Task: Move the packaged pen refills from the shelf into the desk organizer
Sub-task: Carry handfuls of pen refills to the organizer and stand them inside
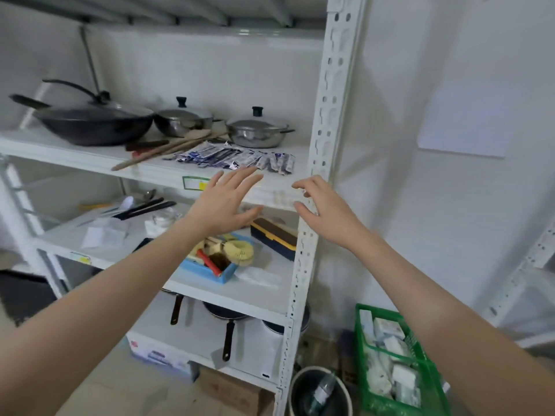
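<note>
Several packaged pen refills (237, 159), in blue-and-clear wrappers, lie spread along the front of the upper white shelf (90, 154). My left hand (223, 205) reaches up with fingers spread, its fingertips just below the shelf's front edge and under the packs. My right hand (322, 211) is raised beside it, near the shelf's right upright post (327, 139), fingers apart and slightly curled. Neither hand holds anything. No desk organizer can be made out with certainty; a blue tray (210, 265) of small items sits on the shelf below.
A black wok (96, 121) and two lidded steel pots (255, 130) stand behind the packs, with wooden spatulas (168, 147) beside them. A dark box (274, 237) lies on the lower shelf. A green basket (399, 364) and a bin (319, 391) stand on the floor at right.
</note>
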